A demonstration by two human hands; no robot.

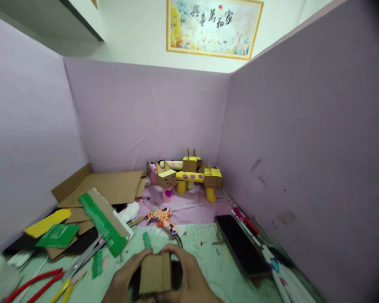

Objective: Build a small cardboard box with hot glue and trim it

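Surface: green cutting mat (pixel 208 256), stained, with a pink sheet (pixel 189 210) at the rear.
Left: flat cardboard sheets (pixel 113 185), green and yellow card offcuts (pixel 58 235), scissors (pixel 82 263), red-handled pliers (pixel 34 283).
Centre: patterned hot-glue gun (pixel 162 219).
Rear: cardboard animal models (pixel 189 174).
Right: dark tray (pixel 241 244), pens (pixel 271 263) alongside.

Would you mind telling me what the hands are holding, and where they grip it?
Both hands, left hand and right hand, hold a folded cardboard piece by its left and right sides.
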